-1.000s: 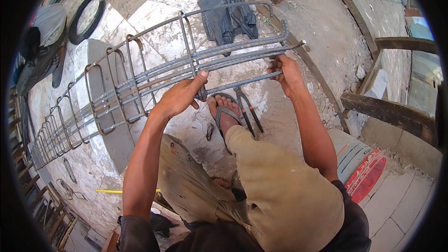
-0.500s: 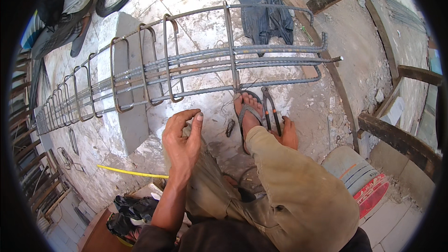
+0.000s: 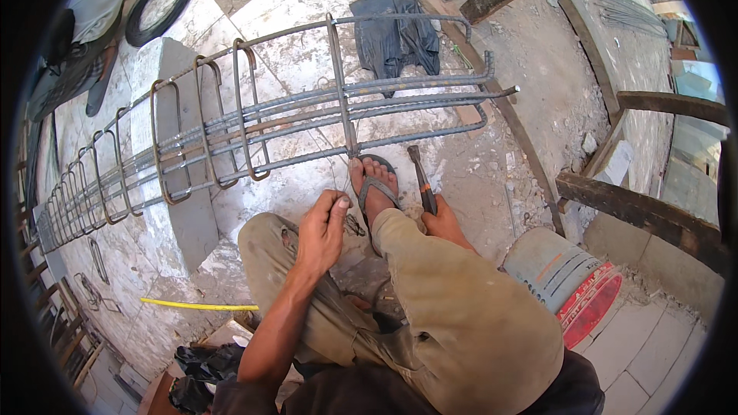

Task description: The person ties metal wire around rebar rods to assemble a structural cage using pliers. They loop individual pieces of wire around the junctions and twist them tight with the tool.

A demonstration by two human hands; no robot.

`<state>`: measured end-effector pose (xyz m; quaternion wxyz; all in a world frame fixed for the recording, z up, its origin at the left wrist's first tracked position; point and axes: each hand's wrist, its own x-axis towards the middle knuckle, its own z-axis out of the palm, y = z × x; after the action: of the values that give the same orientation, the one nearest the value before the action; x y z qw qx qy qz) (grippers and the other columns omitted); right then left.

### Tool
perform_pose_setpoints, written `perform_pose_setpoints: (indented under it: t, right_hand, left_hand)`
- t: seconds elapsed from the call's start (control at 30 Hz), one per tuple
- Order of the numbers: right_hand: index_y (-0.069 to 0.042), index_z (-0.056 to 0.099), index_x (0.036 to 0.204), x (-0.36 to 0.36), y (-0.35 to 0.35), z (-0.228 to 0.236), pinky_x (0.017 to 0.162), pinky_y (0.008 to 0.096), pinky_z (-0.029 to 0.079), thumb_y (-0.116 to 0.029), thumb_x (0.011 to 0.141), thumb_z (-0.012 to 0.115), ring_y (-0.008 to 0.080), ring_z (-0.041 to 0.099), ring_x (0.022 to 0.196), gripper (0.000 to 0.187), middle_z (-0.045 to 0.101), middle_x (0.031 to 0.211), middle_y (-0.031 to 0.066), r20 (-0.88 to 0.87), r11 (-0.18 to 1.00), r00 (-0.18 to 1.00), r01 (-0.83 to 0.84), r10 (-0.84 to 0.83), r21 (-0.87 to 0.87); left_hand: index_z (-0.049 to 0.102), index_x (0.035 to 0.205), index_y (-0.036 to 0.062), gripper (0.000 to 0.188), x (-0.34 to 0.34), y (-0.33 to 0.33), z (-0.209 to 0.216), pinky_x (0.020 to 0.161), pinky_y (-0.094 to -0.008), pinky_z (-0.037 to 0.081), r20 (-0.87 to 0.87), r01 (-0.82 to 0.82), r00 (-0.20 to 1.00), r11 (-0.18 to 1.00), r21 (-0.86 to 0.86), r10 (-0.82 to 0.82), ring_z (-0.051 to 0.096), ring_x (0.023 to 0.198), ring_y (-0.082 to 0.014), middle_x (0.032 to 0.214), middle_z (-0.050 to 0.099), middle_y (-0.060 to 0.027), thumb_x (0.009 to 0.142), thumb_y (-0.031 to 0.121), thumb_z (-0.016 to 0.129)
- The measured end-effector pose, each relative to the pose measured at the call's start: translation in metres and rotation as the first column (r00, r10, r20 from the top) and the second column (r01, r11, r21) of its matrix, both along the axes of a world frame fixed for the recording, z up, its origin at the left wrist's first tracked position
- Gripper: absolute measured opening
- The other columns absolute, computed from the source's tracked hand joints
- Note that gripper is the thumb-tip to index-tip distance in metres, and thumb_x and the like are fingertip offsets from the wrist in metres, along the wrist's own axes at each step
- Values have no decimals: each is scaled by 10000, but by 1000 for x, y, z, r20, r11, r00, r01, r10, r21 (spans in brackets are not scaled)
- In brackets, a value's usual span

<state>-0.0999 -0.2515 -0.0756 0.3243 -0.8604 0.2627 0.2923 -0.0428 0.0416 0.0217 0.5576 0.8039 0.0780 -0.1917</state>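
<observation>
The dusty floor carries a dark sheet, perhaps plastic.

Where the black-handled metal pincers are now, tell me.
Head view, slightly right of centre: the pincers are in the person's right grip, just right of the grey-sandalled foot.

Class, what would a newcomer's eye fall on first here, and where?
The rebar cage stretches from far left across a pale block. Below its near end, the right hand grips orange-banded pliers beside the sandalled foot. A grey, red-ended bucket lies lower right.
</observation>
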Motion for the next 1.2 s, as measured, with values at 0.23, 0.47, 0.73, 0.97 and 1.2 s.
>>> perform_pose_setpoints:
  t: [0.23, 0.47, 0.73, 0.97, 1.2]
  right_hand:
    - [-10, 618, 1195, 48, -13, 156, 735, 329, 505, -284, 1028, 647, 142, 588, 805, 323, 617, 865, 36, -142, 832, 976, -59, 164, 552]
    - [-35, 605, 1375, 74, 9, 181, 862, 305, 495, -260, 1041, 643, 105, 575, 956, 405, 678, 1061, 16, -66, 750, 969, -140, 238, 646]
    - [-83, 544, 1497, 97, 22, 211, 941, 338, 497, -285, 1059, 620, 121, 579, 1040, 488, 660, 1157, 14, -186, 749, 942, -93, 280, 656]
    - [-96, 509, 1514, 122, 32, 239, 862, 382, 551, -345, 1043, 651, 151, 620, 1006, 552, 639, 1091, 30, -294, 778, 910, -49, 294, 627]
    - [-68, 607, 1376, 104, 24, 198, 740, 339, 519, -298, 1023, 683, 118, 581, 832, 428, 599, 908, 4, -355, 823, 868, -101, 348, 560]
  left_hand:
    - [600, 921, 99, 254, -10, 31, 14, 466, -231, 272, -234, -691, 722, 664, -287, 651, 355, 525, -21, 653, 444, 78, 1048, 310, 656]
    - [598, 1121, 98, 343, 19, -13, 8, 448, -202, 265, -615, -684, 684, 639, -353, 392, 394, 547, -31, 800, 515, 56, 1005, 405, 697]
    - [532, 1462, 46, 514, 32, -38, -28, 473, -196, 310, -468, -574, 813, 608, -549, 345, 510, 638, -40, 937, 611, 16, 1056, 349, 620]
    - [593, 1370, 7, 408, 29, -43, -24, 620, -211, 420, -436, -573, 820, 531, -624, 371, 494, 684, -48, 810, 559, 21, 1079, 293, 587]
    - [588, 1070, 3, 669, 42, -42, -25, 608, -295, 459, -389, -479, 872, 675, -562, 296, 532, 656, -125, 785, 558, -29, 1034, 660, 468]
